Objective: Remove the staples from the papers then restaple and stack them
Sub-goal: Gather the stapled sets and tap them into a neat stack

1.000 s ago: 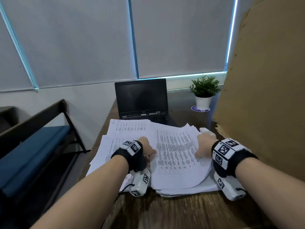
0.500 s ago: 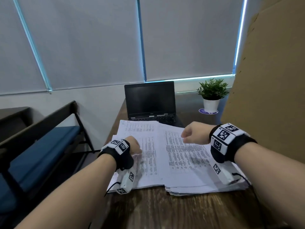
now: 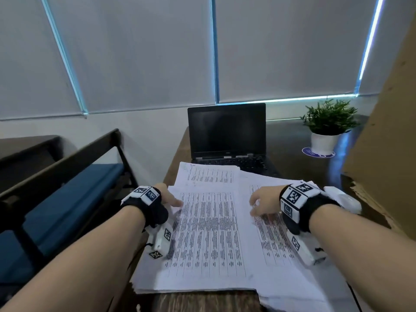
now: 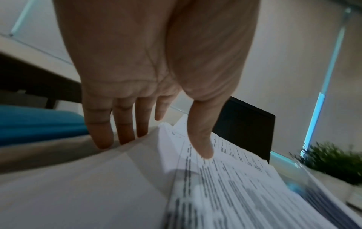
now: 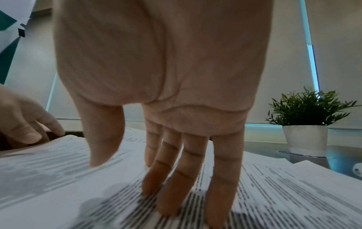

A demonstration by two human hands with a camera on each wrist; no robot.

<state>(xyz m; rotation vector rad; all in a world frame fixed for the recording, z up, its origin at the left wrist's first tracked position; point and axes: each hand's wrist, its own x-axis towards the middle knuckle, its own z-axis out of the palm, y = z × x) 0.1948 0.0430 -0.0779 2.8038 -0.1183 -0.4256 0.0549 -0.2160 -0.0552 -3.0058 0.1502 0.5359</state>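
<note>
Two bare hands lie on a spread of printed papers [image 3: 209,233] that covers the near part of a dark wooden desk [image 3: 202,302]. Farthest left, beyond the desk edge, stands a bench with a blue cushion [image 3: 56,199]. The left hand [image 3: 167,198] rests at the left edge of the sheets with its fingers straight and loosely spread, gripping nothing; the left wrist view shows its fingertips [image 4: 103,142] at the edge of a blank white sheet and its thumb down on the printed page beside them. Under and to the right of that hand the top page carries rows of tabular print, and a second sheet [image 3: 209,174] pokes out just beyond it, toward an open black laptop [image 3: 227,134] with a dark screen. The right hand [image 3: 265,202] lies further right on an overlapping page, palm down, fingers extended and close together, fingertips [image 5: 170,204] pressing flat onto the print, thumb lifted slightly clear; it holds nothing either. Just past the right wrist lies a white object [image 3: 344,200], possibly a stapler, though it is too blurred and hidden to be sure. Beyond it a small green potted plant [image 3: 326,127] in a white pot sits on a round blue coaster. A tall brown cardboard sheet [image 3: 387,154] closes off the right side.
</note>
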